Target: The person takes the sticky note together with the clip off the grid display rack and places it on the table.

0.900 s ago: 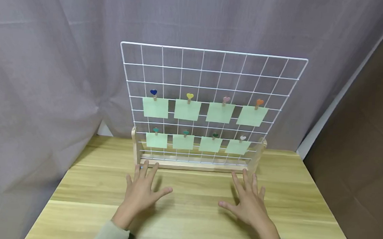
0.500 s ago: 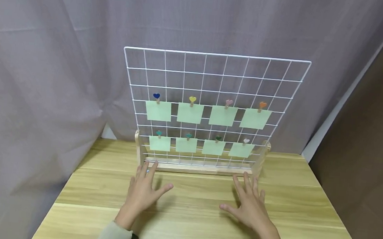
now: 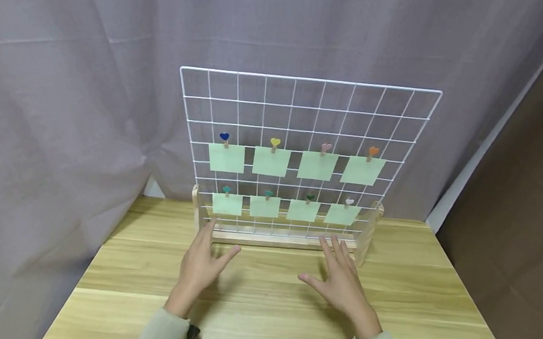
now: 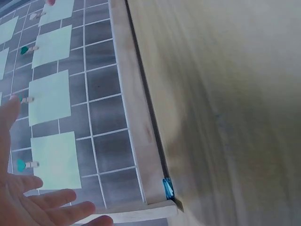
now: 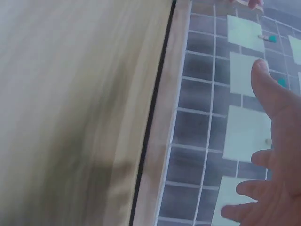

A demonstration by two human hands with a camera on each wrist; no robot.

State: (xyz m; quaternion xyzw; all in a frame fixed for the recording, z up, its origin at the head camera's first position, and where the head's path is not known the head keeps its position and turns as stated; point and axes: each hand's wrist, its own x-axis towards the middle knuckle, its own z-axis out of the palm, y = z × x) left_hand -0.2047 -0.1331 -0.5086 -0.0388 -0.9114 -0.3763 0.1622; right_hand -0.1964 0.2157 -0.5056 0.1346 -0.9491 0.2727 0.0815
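Note:
My left hand [image 3: 198,270] hovers over the table at the left front of a white wire grid panel [image 3: 311,80], thumb spread and fingers extended, holding nothing. Opposite it, at the right front, my right hand [image 3: 340,286] reaches forward with spread fingers and nothing in it. The panel stands upright in a wooden base [image 3: 289,242]. Two rows of pale green notes hang on it, among them an upper left note [image 3: 226,158] under a dark blue heart clip [image 3: 224,136] and an upper right note [image 3: 363,171] under an orange heart clip [image 3: 374,151].
A small shiny blue piece [image 4: 168,188] shows at the base's left corner in the left wrist view. The wooden table [image 3: 268,320] extends around the stand. Grey curtain [image 3: 82,120] hangs behind and to the left; a brown surface [image 3: 515,212] rises on the right.
The head view has shifted slightly. My left hand has turned and moved a little forward, its fingers closer together; my right hand has moved slightly left and forward. Notes and clips stay on the grid.

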